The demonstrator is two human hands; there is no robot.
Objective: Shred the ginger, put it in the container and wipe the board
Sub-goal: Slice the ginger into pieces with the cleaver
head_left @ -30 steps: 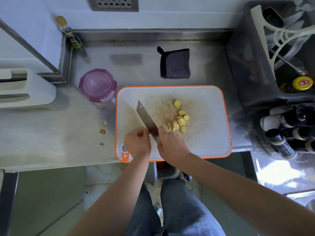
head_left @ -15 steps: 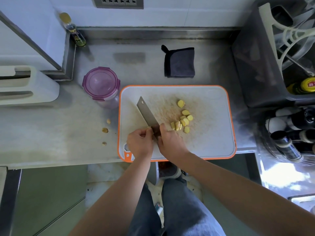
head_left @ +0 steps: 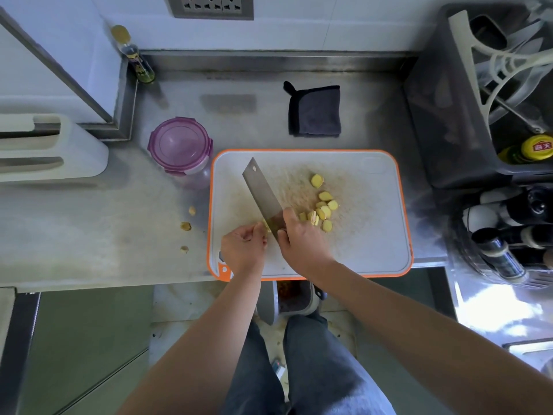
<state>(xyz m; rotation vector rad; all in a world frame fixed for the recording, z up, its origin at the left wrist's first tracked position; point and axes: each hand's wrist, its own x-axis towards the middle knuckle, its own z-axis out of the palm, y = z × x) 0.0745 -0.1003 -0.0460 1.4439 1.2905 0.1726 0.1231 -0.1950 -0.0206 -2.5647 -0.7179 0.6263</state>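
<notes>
Ginger slices (head_left: 322, 205) lie in a loose cluster right of centre on the cutting board (head_left: 371, 235), with one small piece (head_left: 265, 226) pinched under the curled fingertips of the left hand (head_left: 244, 250) just beside the blade. Right hand (head_left: 302, 242) is closed around the handle end of the cleaver (head_left: 263, 193), blade angled up and left across the board. Purple-lidded container (head_left: 180, 145), lid on, stands off the board's upper left corner; a folded dark cloth (head_left: 314, 112) lies behind the board, and three ginger scraps (head_left: 185, 226) sit on the steel counter (head_left: 89, 220) to the left
</notes>
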